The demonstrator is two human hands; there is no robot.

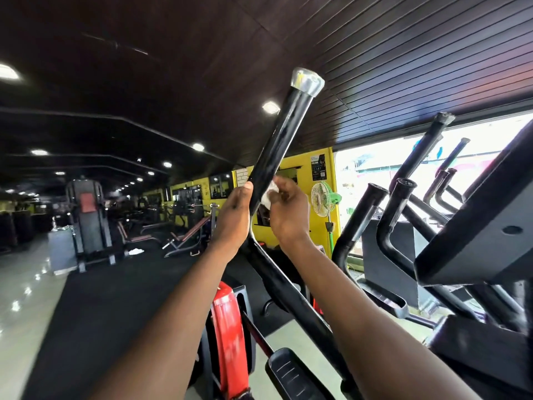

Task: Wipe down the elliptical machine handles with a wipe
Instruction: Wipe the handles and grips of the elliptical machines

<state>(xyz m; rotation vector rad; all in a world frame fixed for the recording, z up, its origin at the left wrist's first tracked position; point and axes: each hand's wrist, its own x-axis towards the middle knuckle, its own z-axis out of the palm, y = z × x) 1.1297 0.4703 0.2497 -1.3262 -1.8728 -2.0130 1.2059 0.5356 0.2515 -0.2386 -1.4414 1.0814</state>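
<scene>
A long black elliptical handle (pixel 281 131) rises at a slant in the middle of the view and ends in a clear plastic-wrapped cap (pixel 308 82). My left hand (pixel 233 216) grips the handle's lower part from the left. My right hand (pixel 287 210) presses a crumpled white wipe (pixel 268 196) against the handle's right side, just above my left hand. Below the hands the handle bends and runs down to a foot pedal (pixel 291 370).
More black handles (pixel 389 223) and the dark console (pixel 487 226) of the machine stand at the right. A red and black machine part (pixel 230 336) is below my arms. A green fan (pixel 324 199), yellow wall, benches and weight machines lie beyond.
</scene>
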